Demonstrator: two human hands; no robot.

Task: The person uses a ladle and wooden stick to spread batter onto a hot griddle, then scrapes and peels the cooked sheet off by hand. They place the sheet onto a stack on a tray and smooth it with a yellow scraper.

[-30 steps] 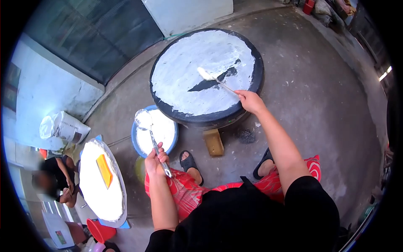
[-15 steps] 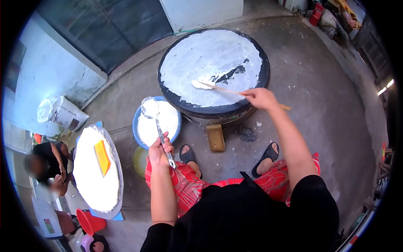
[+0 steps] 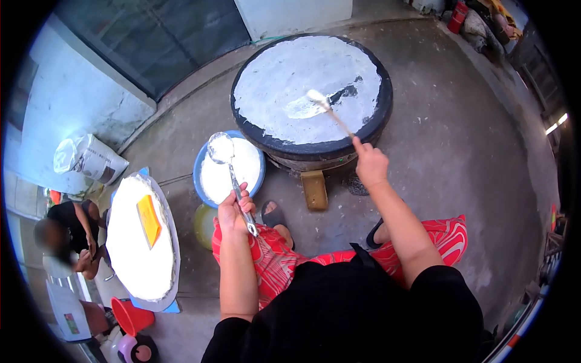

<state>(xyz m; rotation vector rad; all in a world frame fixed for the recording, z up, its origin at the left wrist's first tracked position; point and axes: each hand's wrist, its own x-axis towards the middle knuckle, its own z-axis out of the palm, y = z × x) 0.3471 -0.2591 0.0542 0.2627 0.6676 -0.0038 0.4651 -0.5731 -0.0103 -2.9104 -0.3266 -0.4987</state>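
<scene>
A grey concrete floor (image 3: 466,157) is carrying everything here, running out to a pale wall and a dark screened opening at the far side. A round black griddle (image 3: 315,149) is sitting on it, its top almost wholly coated in white batter (image 3: 278,72). Just beside its near-left edge a blue basin (image 3: 197,176) of the same white mix is standing.

The right hand (image 3: 370,164) is reaching forward from an outstretched arm, fingers clamped on the end of a thin wooden spreader (image 3: 331,113). Its paddle end is lying on the batter near the middle of the griddle, next to a short dark bare streak. The left hand (image 3: 235,212) is held closer in, fingers wrapped tight round the handle of a metal ladle (image 3: 233,175). The ladle's bowl is hanging over the far rim of the basin.

To the left a round tray (image 3: 172,266) is lying with a white sheet and a yellow scraper (image 3: 148,219) on it, and past it another person (image 3: 69,233) is crouching. The floor to the right of the griddle is lying open, right out to the clutter at the far edge.
</scene>
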